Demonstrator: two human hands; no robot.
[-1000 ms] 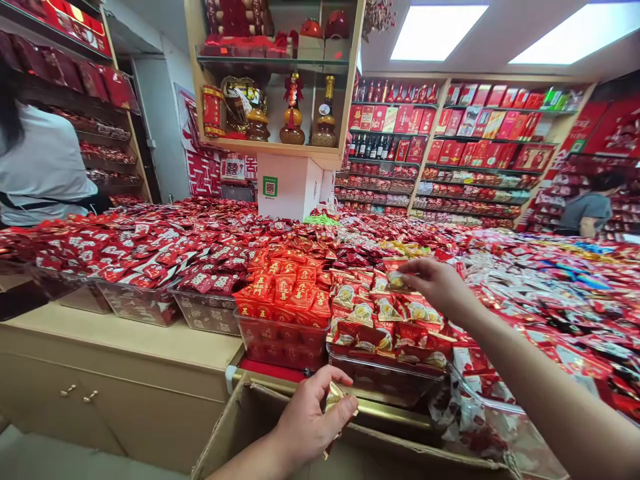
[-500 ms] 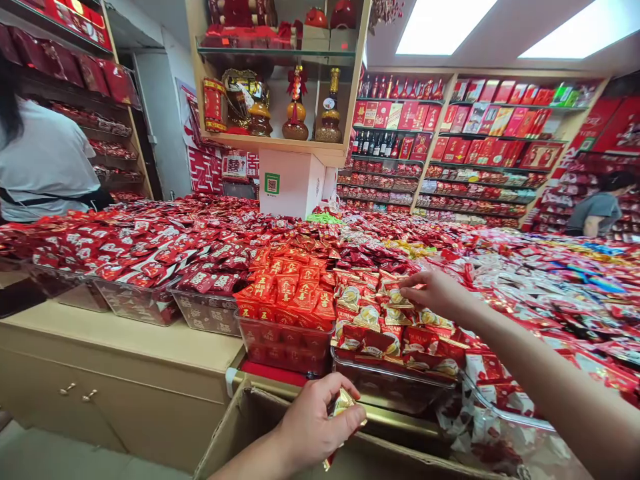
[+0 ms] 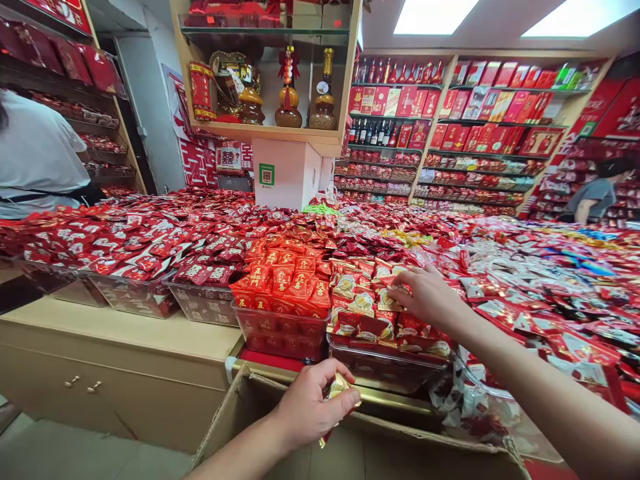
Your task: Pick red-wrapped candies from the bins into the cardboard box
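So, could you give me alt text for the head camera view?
A person's left hand holds a small wrapped packet over an open cardboard box, while the right hand is at red packets heaped in a clear bin. More packets crowd the counter.

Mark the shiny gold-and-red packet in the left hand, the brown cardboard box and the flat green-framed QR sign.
Shiny gold-and-red packet (image 3: 339, 385): head view, exposed wrapper.
Brown cardboard box (image 3: 251, 400): head view, inside wall.
Flat green-framed QR sign (image 3: 267, 175): head view, centre.
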